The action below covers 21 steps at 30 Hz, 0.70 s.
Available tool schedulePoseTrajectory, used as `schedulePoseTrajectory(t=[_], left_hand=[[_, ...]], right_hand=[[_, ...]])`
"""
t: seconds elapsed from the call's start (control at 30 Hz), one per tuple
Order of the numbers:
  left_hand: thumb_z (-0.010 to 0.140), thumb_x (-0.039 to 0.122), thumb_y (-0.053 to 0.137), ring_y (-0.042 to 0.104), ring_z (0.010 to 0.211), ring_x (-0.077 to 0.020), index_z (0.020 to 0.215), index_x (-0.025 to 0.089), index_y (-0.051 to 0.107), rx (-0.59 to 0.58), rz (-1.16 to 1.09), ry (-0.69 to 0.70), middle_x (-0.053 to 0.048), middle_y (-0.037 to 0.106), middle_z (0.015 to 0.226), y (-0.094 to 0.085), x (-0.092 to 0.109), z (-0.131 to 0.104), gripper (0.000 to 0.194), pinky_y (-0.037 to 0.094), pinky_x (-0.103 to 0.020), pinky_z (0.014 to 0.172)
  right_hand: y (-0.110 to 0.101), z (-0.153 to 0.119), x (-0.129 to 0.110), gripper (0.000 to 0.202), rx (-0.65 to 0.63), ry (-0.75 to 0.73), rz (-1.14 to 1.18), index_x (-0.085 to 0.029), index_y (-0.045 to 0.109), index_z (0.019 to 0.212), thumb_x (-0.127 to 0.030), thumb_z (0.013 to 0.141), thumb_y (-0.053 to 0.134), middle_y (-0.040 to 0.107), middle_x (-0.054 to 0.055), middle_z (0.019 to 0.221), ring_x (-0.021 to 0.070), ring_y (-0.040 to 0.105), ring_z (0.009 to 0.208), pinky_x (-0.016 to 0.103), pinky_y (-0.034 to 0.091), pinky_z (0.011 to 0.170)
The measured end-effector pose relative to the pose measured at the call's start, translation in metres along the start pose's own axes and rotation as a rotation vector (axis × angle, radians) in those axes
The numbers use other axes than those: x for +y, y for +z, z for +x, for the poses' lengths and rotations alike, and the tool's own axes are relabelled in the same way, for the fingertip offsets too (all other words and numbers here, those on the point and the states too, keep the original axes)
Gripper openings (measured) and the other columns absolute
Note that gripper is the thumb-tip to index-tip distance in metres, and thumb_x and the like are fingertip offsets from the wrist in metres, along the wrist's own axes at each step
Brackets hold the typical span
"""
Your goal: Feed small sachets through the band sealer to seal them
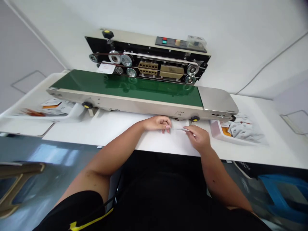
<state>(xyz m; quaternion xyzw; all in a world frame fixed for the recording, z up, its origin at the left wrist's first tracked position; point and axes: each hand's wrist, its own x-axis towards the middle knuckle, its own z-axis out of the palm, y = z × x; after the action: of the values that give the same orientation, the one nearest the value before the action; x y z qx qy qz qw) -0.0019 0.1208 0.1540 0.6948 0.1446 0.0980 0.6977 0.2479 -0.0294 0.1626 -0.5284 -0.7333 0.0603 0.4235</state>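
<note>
Above the white table, just in front of the sealing machine, a thin white sachet (178, 129) is seen almost edge-on between my two hands. My right hand (199, 137) pinches its right end between thumb and fingers. At its left end, my left hand (157, 123) is closed, fingers curled and thumb against the edge. The band sealer (125, 98) stands beyond my hands, with a green conveyor belt (144, 91). Another white sachet (106, 68) sticks out of the sealer's rollers at the left, over the belt.
A white bin (237, 140) of white and orange sachets stands on the right, partly under the conveyor's end. A translucent tub (74, 112) with similar sachets is on the left. A wooden stool (16, 179) and a blue plastic object (276, 192) are below the table (115, 123).
</note>
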Motion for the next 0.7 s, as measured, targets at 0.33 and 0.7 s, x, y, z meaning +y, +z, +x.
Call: schedulePoseTrajectory(t=[0.33,0.7], left_hand=[[0.091,0.058,0.073,0.065,0.076,-0.0136,0.112,0.016,0.069,-0.042,0.067,-0.008,-0.011,0.075,0.099,-0.006,-0.004,-0.002,0.047,0.048,-0.027,0.069],[0.089,0.059,0.075,0.066,0.080,-0.0154,0.111,0.015,0.068,-0.043,0.067,-0.041,-0.011,0.074,0.099,-0.008,0.000,-0.002,0.050,0.050,-0.028,0.071]], right_hand=[[-0.063,0.113,-0.030,0.004,0.607,0.210,0.632,-0.024,0.077,0.080,-0.026,0.084,0.076,0.055,0.000,0.060,0.0129,0.054,0.048,0.030,0.038,0.046],[-0.076,0.176,0.016,0.014,0.506,0.703,0.767,-0.022,0.066,0.086,-0.010,0.080,0.070,0.059,-0.004,0.063,0.0084,0.054,0.050,0.017,0.045,0.042]])
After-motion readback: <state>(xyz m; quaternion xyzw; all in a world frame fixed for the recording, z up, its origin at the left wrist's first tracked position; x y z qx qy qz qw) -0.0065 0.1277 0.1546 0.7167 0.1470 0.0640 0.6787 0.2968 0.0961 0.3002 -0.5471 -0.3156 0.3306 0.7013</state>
